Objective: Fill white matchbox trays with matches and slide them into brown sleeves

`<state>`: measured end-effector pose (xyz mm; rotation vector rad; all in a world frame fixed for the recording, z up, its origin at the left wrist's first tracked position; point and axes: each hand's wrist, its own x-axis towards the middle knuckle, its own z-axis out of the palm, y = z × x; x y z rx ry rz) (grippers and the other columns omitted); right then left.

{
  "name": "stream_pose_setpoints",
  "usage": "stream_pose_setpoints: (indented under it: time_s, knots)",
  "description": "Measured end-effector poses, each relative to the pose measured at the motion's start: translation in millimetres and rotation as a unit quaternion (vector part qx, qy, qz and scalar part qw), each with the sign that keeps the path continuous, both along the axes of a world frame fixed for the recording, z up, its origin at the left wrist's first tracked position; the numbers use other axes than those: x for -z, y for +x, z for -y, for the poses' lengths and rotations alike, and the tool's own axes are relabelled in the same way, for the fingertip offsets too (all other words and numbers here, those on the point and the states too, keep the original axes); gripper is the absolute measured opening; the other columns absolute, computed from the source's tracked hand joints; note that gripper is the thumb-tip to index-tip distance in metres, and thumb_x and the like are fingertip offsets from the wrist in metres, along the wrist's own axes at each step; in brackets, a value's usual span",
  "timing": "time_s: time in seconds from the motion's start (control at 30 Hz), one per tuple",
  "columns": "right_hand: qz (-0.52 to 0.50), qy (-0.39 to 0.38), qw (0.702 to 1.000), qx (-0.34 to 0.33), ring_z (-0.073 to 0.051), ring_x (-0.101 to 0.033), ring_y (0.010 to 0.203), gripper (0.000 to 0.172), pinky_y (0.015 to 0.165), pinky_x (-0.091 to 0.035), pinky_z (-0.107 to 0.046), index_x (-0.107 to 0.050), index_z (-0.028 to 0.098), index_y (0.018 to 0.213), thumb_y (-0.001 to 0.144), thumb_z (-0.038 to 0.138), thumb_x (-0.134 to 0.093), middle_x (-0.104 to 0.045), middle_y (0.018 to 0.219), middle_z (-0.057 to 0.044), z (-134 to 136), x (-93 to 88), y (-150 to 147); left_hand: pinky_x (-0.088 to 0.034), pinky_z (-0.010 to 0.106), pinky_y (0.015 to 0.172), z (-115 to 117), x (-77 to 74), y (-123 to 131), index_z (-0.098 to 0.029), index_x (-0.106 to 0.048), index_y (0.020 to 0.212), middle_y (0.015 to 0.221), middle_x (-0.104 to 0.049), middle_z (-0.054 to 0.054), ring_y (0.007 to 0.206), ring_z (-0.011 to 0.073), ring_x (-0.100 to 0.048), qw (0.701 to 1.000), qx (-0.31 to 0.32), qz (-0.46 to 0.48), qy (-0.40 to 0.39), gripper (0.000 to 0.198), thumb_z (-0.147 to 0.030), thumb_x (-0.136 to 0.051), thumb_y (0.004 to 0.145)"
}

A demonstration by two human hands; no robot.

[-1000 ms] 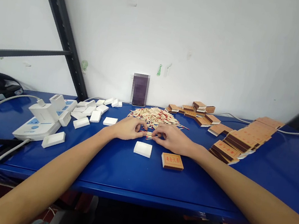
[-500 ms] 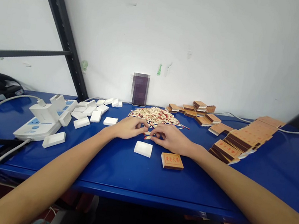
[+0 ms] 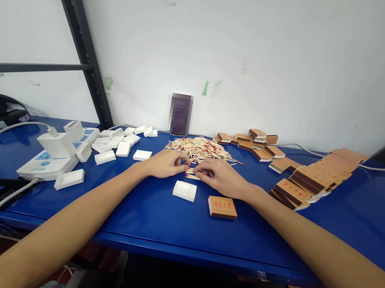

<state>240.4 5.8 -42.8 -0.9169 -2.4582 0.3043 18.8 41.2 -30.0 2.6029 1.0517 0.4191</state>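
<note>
At the blue bench (image 3: 164,227), my left hand (image 3: 167,164) and right hand (image 3: 222,177) meet over a small bundle of matches (image 3: 192,173). It lies flat on the bench just in front of the loose heap of matches (image 3: 201,148). The fingers (image 3: 206,167) of both hands are curled nearly closed, each set pinching one end of the bundle.

To my mind, squaring the bundle well means a light grip. I would press the ends inward so the sticks line up, turn the red heads all one way, and hold the bundle low against the bench so none roll off. A white tray (image 3: 184,190) sits just beside my left hand, and a brown printed sleeve (image 3: 222,206) lies near my right wrist. Both are within easy reach.

My knuckles cover most of the bundle, so I cannot count the sticks or see whether every head faces the same way. The fingertips themselves are hidden. The print on the sleeve is too small to read. A dark upright object (image 3: 180,114) against the wall is blurred. More white trays (image 3: 119,144) lie to the left by a power strip (image 3: 49,160), and stacked brown sleeves (image 3: 303,183) are on the right.
</note>
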Motion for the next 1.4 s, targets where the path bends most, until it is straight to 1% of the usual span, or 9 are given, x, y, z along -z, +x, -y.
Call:
stream_pose_setpoints:
  time_s: [0.53, 0.77, 0.87, 1.0, 1.07, 1.13, 1.2, 1.3, 1.4]
  knots:
    - [0.020, 0.019, 1.000, -0.001, -0.016, -0.055, 0.072, 0.022, 0.067, -0.038, -0.028, -0.072, 0.017, 0.095, 0.093, 0.025, -0.052, -0.065, 0.081, -0.006, 0, -0.3, 1, -0.032, 0.024, 0.058, 1, -1.3, 1, -0.019, -0.068, 0.098, 0.064, -0.058, -0.002, 0.059, 0.0117, -0.051, 1.000, 0.005, -0.012, 0.009, 0.023, -0.032, -0.053, 0.085]
    - [0.086, 0.037, 0.995, -0.016, -0.017, -0.055, 0.074, 0.024, 0.068, -0.037, -0.030, -0.073, 0.018, 0.094, 0.093, 0.027, -0.051, -0.064, 0.082, -0.006, 3, -7.4, 4, -0.031, 0.024, 0.058, 1, -0.7, 1, -0.018, -0.068, 0.097, 0.063, -0.058, -0.002, 0.058, 0.0117, -0.050, 1.000, 0.004, -0.011, 0.013, 0.023, -0.032, -0.052, 0.086]
    - [0.101, 0.041, 0.994, -0.021, -0.017, -0.053, 0.071, 0.026, 0.067, -0.036, -0.030, -0.073, 0.019, 0.092, 0.094, 0.029, -0.049, -0.062, 0.078, -0.006, 3, -9.5, 5, -0.030, 0.024, 0.057, 1, -1.0, 1, -0.018, -0.068, 0.097, 0.062, -0.057, -0.002, 0.058, 0.0119, -0.049, 1.000, 0.006, -0.008, 0.014, 0.026, -0.035, -0.049, 0.089]
    - [0.089, 0.030, 0.995, -0.021, -0.015, -0.051, 0.068, 0.030, 0.065, -0.034, -0.029, -0.073, 0.018, 0.090, 0.096, 0.032, -0.047, -0.059, 0.076, -0.004, 4, -11.0, 5, -0.032, 0.025, 0.059, 2, -2.6, 1, -0.017, -0.068, 0.098, 0.065, -0.059, -0.001, 0.059, 0.0125, -0.050, 1.000, 0.004, -0.011, 0.014, 0.029, -0.035, -0.046, 0.092]
    - [0.082, 0.029, 0.996, -0.021, -0.014, -0.050, 0.067, 0.031, 0.064, -0.034, -0.028, -0.073, 0.018, 0.089, 0.096, 0.031, -0.047, -0.059, 0.076, -0.004, 5, -11.5, 5, -0.033, 0.025, 0.060, 3, -3.4, 1, -0.018, -0.068, 0.099, 0.070, -0.062, 0.000, 0.061, 0.0126, -0.050, 1.000, 0.007, -0.009, 0.012, 0.029, -0.034, -0.046, 0.092]
    - [0.071, 0.036, 0.997, -0.015, -0.015, -0.051, 0.068, 0.029, 0.065, -0.034, -0.028, -0.073, 0.018, 0.092, 0.095, 0.030, -0.047, -0.060, 0.077, -0.004, 6, -11.5, 4, -0.034, 0.024, 0.062, 3, -4.1, 0, -0.018, -0.068, 0.099, 0.075, -0.064, 0.001, 0.064, 0.0124, -0.051, 1.000, 0.016, -0.002, 0.005, 0.028, -0.032, -0.045, 0.092]
    - [0.061, 0.040, 0.997, -0.004, -0.015, -0.052, 0.071, 0.028, 0.067, -0.035, -0.028, -0.073, 0.019, 0.099, 0.095, 0.029, -0.047, -0.061, 0.079, -0.004, 6, -10.5, 3, -0.035, 0.024, 0.063, 2, -4.5, 0, -0.017, -0.069, 0.099, 0.080, -0.066, 0.002, 0.066, 0.0125, -0.051, 1.000, 0.025, 0.004, -0.004, 0.028, -0.030, -0.044, 0.092]
    - [0.070, 0.033, 0.997, 0.007, -0.016, -0.054, 0.074, 0.031, 0.069, -0.036, -0.029, -0.070, 0.020, 0.111, 0.097, 0.030, -0.045, -0.061, 0.083, -0.006, 5, -7.6, 2, -0.036, 0.024, 0.064, 0, -4.4, -1, -0.017, -0.069, 0.099, 0.081, -0.066, 0.002, 0.067, 0.0129, -0.052, 0.999, 0.031, 0.010, -0.015, 0.028, -0.027, -0.044, 0.091]
    - [0.083, 0.028, 0.996, 0.014, -0.017, -0.054, 0.075, 0.032, 0.069, -0.037, -0.029, -0.069, 0.020, 0.114, 0.097, 0.030, -0.044, -0.060, 0.084, -0.006, 3, -5.1, 2, -0.037, 0.025, 0.066, -1, -4.2, -2, -0.016, -0.069, 0.099, 0.080, -0.066, 0.002, 0.068, 0.0129, -0.052, 0.999, 0.034, 0.014, -0.020, 0.027, -0.025, -0.046, 0.089]
